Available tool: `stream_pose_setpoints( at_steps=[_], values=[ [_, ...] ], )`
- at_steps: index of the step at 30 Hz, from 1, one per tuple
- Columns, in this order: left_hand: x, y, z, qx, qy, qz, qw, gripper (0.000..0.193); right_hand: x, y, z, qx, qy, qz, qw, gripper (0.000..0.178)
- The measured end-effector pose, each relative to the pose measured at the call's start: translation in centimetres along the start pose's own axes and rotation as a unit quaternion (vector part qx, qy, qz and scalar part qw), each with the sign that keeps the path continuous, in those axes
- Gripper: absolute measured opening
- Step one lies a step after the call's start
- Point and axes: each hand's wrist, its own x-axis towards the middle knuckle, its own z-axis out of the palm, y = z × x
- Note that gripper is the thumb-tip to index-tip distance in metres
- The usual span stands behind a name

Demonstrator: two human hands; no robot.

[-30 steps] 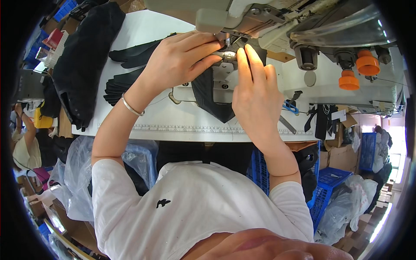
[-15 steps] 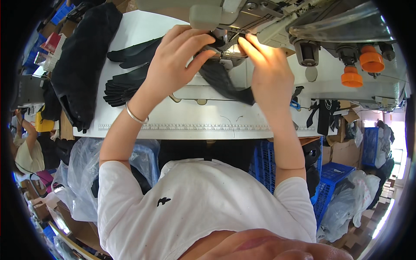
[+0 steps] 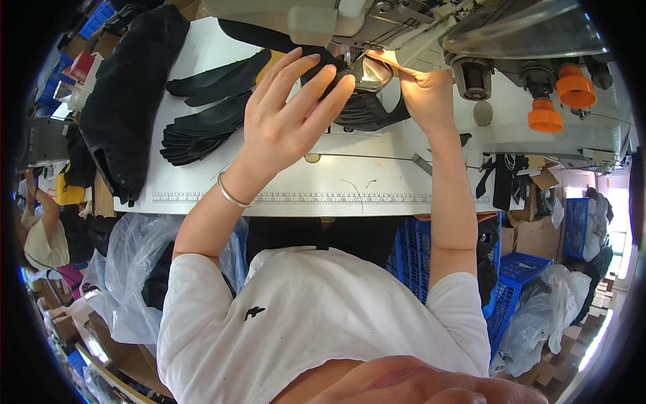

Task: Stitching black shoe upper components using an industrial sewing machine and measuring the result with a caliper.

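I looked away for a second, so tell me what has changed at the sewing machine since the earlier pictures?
The right hand has slid up off the black fabric piece to its edge under the machine head. The left hand now lies with spread fingers over the fabric, which has shifted further under the sewing machine. The stacked black pieces and the white table stayed put.

Passage around the needle is blocked by the sewing machine head (image 3: 377, 27) above and stacked black gloves (image 3: 202, 128) leftward.
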Motion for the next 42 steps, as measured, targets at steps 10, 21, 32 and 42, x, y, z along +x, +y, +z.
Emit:
stream_pose_setpoints(
  at_steps=[10, 21, 32, 42],
  values=[
    [-0.2, 0.0, 0.1, 0.002, 0.014, 0.019, 1.000, 0.029, 0.1, 0.8, 0.0, -0.039, 0.009, -0.030, 0.999, 0.020],
    [-0.1, 0.6, 0.6, 0.031, 0.021, 0.029, 0.999, 0.020, 0.6, 5.2, 0.6, -0.062, -0.009, 0.016, 0.998, 0.055],
    [-0.2, 0.1, 0.9, 0.011, 0.034, 0.028, 0.999, 0.022, 0.3, 3.5, 0.8, -0.067, 0.015, 0.042, 0.997, 0.040],
    [-0.6, -1.2, 1.5, -0.026, 0.056, 0.053, 0.997, 0.022, -0.3, 1.2, 1.4, -0.001, 0.076, -0.085, 0.993, 0.013]
  ],
)
